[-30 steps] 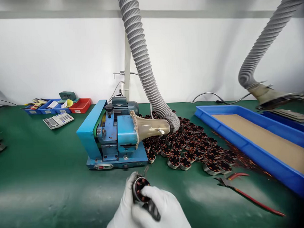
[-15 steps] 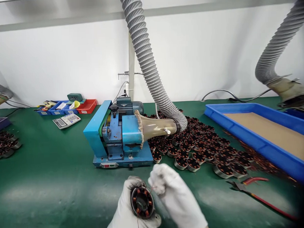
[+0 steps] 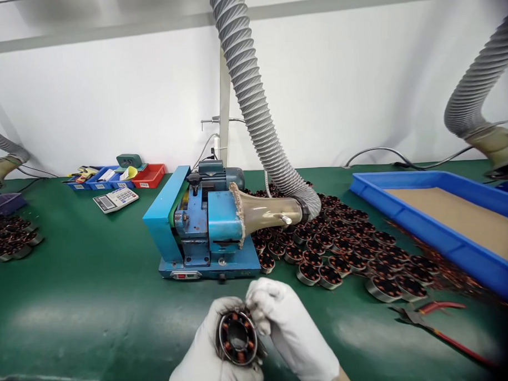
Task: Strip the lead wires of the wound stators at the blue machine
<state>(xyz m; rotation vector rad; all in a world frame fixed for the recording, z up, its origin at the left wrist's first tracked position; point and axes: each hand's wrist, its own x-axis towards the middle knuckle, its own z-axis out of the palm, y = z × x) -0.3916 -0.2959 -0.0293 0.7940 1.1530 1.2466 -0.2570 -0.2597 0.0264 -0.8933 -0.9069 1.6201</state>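
My left hand [image 3: 213,347], in a white glove with darkened fingertips, is wrapped round a motor stator [image 3: 254,346]. This is a ring with a metal rim, black inside, with copper windings, and its open face is turned up towards me. At the ring's upper right edge is my right hand [image 3: 279,323], also gloved, its fingers pinched together close against the stator. What they pinch is hidden by the glove. Many similar stators [image 3: 309,272] lie on the green table beyond my hands, to the right.
A blue belt machine [image 3: 188,226] with a grey hose [image 3: 250,85] stands ahead. Red-handled pliers [image 3: 417,318] lie at right, before a blue tray [image 3: 439,239]. A calculator [image 3: 116,200] and small bins [image 3: 149,176] are at back left, more stators [image 3: 14,238] at far left.
My right hand has come in closer to the stator's edge. A thin strand seen near its fingertips is now out of sight. The whole scene has shifted slightly to the right.
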